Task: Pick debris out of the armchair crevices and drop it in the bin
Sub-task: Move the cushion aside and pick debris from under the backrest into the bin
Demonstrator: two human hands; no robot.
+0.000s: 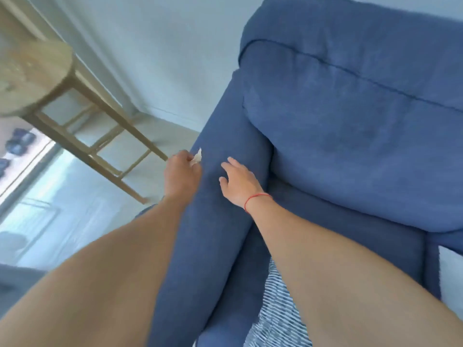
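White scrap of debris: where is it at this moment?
In the head view, left of centre, the white scrap is pinched in the left hand at the outer edge of the armrest, just left of the right hand.

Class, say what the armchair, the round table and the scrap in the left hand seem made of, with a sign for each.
Armchair: blue matt cloth, soft nap, stitched seam. Table: pale wood, faint grain, though blurred. Scrap: probably paper or tissue, white and crumpled; too small to be sure.
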